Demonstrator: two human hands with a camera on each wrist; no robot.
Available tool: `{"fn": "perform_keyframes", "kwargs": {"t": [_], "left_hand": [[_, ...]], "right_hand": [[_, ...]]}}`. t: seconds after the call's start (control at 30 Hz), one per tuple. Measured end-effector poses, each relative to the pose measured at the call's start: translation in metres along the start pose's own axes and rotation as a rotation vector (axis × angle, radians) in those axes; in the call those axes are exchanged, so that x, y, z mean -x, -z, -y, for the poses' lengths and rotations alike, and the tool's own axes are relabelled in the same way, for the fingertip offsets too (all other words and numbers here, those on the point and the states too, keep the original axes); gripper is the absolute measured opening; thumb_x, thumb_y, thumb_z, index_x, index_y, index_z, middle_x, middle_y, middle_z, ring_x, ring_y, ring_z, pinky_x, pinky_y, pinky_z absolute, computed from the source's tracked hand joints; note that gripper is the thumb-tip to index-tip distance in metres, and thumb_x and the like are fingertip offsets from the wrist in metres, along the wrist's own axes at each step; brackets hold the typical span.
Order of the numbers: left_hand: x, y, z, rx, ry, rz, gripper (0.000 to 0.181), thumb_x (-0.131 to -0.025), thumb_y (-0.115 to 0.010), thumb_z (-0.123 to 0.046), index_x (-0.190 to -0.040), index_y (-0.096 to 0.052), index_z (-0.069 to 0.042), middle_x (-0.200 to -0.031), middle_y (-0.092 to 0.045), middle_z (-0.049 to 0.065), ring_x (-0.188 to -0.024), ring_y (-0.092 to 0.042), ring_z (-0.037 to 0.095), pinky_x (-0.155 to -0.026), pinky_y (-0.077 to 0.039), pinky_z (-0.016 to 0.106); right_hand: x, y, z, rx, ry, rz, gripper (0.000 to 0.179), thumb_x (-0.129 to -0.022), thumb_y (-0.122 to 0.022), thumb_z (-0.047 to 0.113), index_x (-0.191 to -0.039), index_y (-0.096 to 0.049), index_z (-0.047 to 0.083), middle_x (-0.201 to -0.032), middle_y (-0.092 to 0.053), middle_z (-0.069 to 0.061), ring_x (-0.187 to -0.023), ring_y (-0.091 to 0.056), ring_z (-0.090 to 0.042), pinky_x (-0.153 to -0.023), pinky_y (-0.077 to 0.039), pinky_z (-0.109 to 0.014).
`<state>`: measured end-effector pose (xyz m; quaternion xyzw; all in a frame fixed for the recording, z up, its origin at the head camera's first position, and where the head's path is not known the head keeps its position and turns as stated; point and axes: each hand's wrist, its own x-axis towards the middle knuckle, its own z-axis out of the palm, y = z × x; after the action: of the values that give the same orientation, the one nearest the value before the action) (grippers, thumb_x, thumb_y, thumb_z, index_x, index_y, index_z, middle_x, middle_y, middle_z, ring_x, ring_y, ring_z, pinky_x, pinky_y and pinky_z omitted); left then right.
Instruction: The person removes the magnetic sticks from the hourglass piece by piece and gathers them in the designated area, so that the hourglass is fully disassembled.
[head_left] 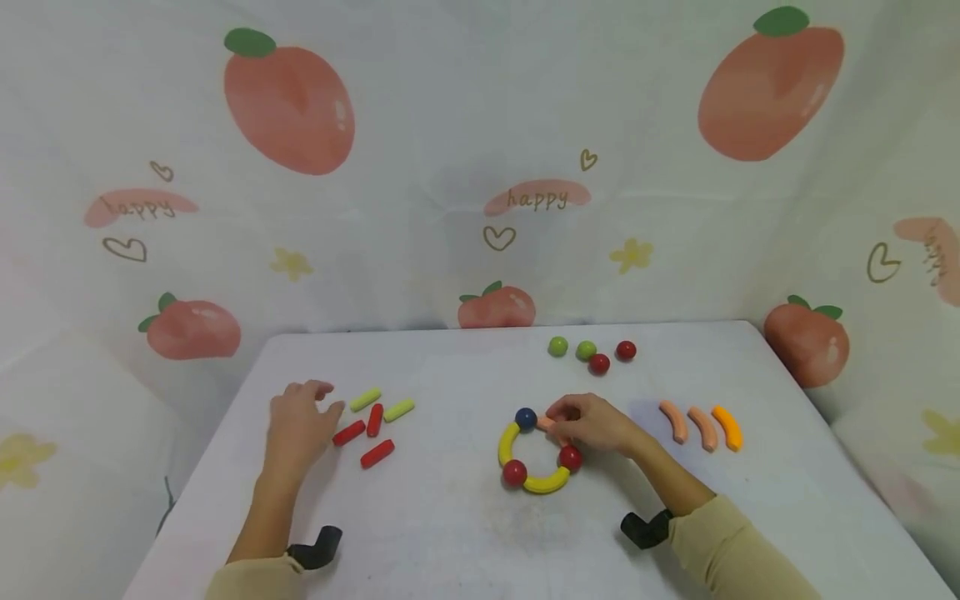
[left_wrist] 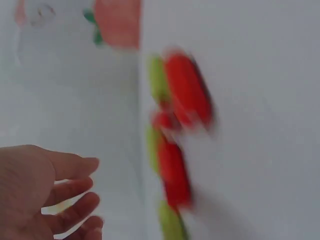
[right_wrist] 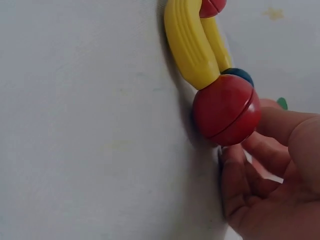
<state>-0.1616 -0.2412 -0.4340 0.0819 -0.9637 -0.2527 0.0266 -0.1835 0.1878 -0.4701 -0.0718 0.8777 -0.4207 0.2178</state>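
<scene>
In the head view my right hand pinches a peach-coloured curved piece in a ring of balls and curved pieces. The ring has a blue ball, two red balls and two yellow curved pieces. From the right wrist, the fingers lie close behind a red ball, which hides most of the peach piece. My left hand, fingers loosely bent and holding nothing, hovers beside red sticks and yellow-green sticks; these look blurred in the left wrist view.
Two green balls and two loose red balls lie at the back of the white table. Right of the ring are two peach curved pieces and an orange one. A printed curtain hangs behind.
</scene>
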Motion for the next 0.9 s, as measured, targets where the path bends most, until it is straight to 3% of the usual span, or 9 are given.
{"fn": "perform_keyframes", "kwargs": {"t": [0.07, 0.17, 0.33, 0.47, 0.57, 0.77, 0.9], "left_hand": [[0.004, -0.004, -0.029, 0.064, -0.095, 0.0, 0.042, -0.098, -0.066, -0.025, -0.135, -0.059, -0.006, -0.127, -0.061, 0.02, -0.115, -0.055, 0.037, -0.092, -0.056, 0.05], [0.013, -0.019, -0.071, 0.173, -0.198, 0.078, 0.037, -0.098, -0.068, -0.026, -0.132, -0.063, -0.011, -0.119, -0.066, 0.011, -0.105, -0.061, 0.027, -0.089, -0.056, 0.042], [0.022, -0.069, -0.12, 0.243, -0.267, 0.236, 0.031, -0.096, -0.072, -0.027, -0.125, -0.069, -0.02, -0.107, -0.068, -0.001, -0.092, -0.059, 0.015, -0.081, -0.056, 0.03], [0.019, -0.111, -0.135, 0.28, -0.299, 0.352, 0.033, -0.096, -0.071, -0.03, -0.128, -0.07, -0.021, -0.109, -0.07, 0.0, -0.092, -0.06, 0.015, -0.083, -0.056, 0.032], [0.015, -0.13, -0.141, 0.29, -0.305, 0.421, 0.038, -0.096, -0.07, -0.034, -0.132, -0.068, -0.022, -0.111, -0.07, 0.002, -0.093, -0.06, 0.016, -0.083, -0.055, 0.034], [0.012, -0.142, -0.155, 0.234, -0.326, 0.45, 0.034, -0.097, -0.07, -0.034, -0.129, -0.068, -0.024, -0.1, -0.065, 0.0, -0.088, -0.056, 0.016, -0.075, -0.05, 0.027], [0.011, -0.145, -0.156, 0.237, -0.316, 0.47, 0.03, -0.097, -0.07, -0.03, -0.127, -0.066, -0.025, -0.099, -0.062, -0.001, -0.087, -0.056, 0.016, -0.075, -0.049, 0.027]], "right_hand": [[0.0, 0.0, 0.001, 0.024, -0.019, -0.009, 0.028, -0.093, -0.073, 0.026, -0.117, -0.07, 0.013, -0.093, -0.066, -0.003, -0.09, -0.057, -0.018, -0.079, -0.052, -0.028], [-0.002, -0.003, 0.004, 0.064, -0.042, -0.017, 0.027, -0.093, -0.074, 0.027, -0.116, -0.07, 0.014, -0.093, -0.065, -0.002, -0.089, -0.057, -0.017, -0.078, -0.053, -0.028], [-0.004, -0.01, 0.008, 0.127, -0.046, -0.039, 0.028, -0.091, -0.076, 0.028, -0.117, -0.069, 0.018, -0.09, -0.062, -0.003, -0.078, -0.056, -0.017, -0.068, -0.05, -0.026], [-0.006, -0.013, 0.01, 0.161, -0.027, -0.054, 0.027, -0.091, -0.077, 0.026, -0.115, -0.069, 0.019, -0.089, -0.062, -0.003, -0.075, -0.056, -0.016, -0.065, -0.051, -0.025], [-0.006, -0.012, 0.009, 0.17, 0.013, -0.043, 0.023, -0.092, -0.076, 0.026, -0.112, -0.069, 0.018, -0.091, -0.064, -0.002, -0.079, -0.056, -0.016, -0.068, -0.052, -0.025], [-0.006, -0.007, 0.004, 0.16, 0.099, -0.039, 0.02, -0.096, -0.071, 0.029, -0.111, -0.069, 0.016, -0.088, -0.064, -0.001, -0.078, -0.056, -0.015, -0.069, -0.05, -0.025], [-0.005, -0.005, -0.002, 0.083, 0.075, -0.059, 0.023, -0.098, -0.068, 0.033, -0.113, -0.067, 0.017, -0.093, -0.065, -0.002, -0.083, -0.058, -0.016, -0.074, -0.052, -0.027]]}}
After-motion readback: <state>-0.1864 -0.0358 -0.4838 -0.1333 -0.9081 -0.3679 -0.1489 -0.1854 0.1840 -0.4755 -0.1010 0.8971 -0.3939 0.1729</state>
